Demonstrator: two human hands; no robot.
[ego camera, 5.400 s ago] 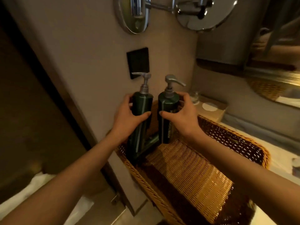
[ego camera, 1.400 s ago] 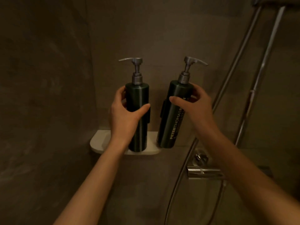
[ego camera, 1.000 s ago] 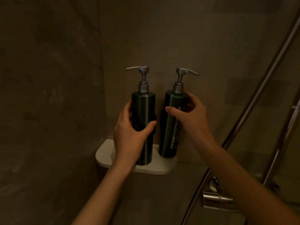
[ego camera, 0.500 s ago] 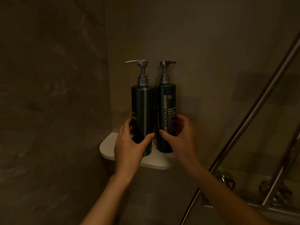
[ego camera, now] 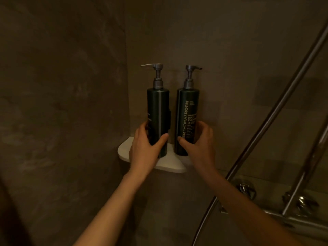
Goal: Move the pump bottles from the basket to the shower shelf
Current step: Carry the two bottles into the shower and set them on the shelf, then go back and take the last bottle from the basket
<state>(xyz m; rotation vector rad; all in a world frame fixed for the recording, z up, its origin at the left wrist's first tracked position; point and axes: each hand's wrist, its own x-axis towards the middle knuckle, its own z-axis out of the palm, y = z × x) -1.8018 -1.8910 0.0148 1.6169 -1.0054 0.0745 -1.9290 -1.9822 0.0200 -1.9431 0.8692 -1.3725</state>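
Two dark green pump bottles with grey pumps stand upright on a small white corner shelf (ego camera: 170, 166) in the shower. My left hand (ego camera: 144, 148) wraps the lower part of the left bottle (ego camera: 158, 110), thumb on its right side. My right hand (ego camera: 198, 144) holds the lower part of the right bottle (ego camera: 188, 110), which carries pale lettering facing me. A narrow gap separates the two bottles. The basket is out of sight.
Dark tiled walls meet in the corner behind the shelf. A chrome shower rail (ego camera: 276, 110) runs diagonally at the right, with a hose (ego camera: 204, 217) and tap fittings (ego camera: 246, 189) below it.
Both bottles came from the basket to the shower shelf. Over the last second my hands slid down to the bottles' lower parts, and the right bottle moved slightly right, opening a gap.
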